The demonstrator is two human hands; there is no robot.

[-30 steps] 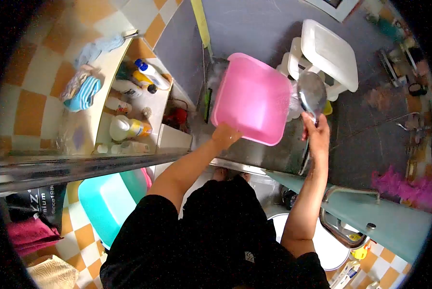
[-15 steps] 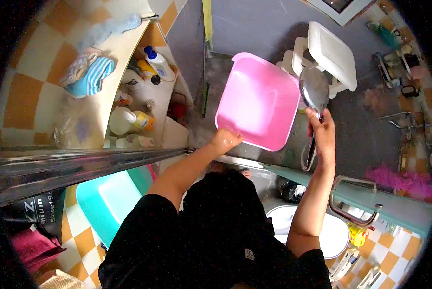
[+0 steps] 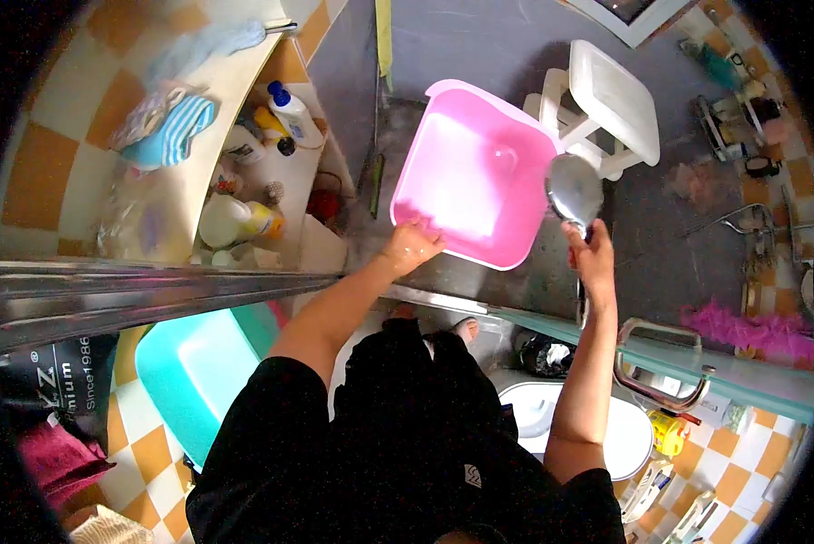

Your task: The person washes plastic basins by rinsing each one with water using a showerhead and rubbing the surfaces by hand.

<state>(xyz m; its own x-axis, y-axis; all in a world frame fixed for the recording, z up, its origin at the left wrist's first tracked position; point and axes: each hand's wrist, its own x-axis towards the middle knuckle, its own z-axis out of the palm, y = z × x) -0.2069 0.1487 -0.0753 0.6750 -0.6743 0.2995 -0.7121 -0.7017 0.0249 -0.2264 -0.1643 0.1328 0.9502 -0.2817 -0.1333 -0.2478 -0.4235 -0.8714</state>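
Glossy squarish basin (image 3: 473, 181), rounded showerhead (image 3: 575, 189)

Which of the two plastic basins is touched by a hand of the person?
The pink basin: the left hand is on its near rim. No hand touches the turquoise basin, at the lower left of the picture.

We look down from a camera worn on the person's head, facing forward and steeply toward the dark floor (image 3: 670, 227); closest to us, the person's black clothing (image 3: 389, 435) fills the bottom middle; farther off, the pink basin (image 3: 475, 177) sits above and right of centre, seen into at a slant; beyond it, the grey wall (image 3: 479, 36) closes the top; the wide lens bends straight edges and rounds the view into black corners.
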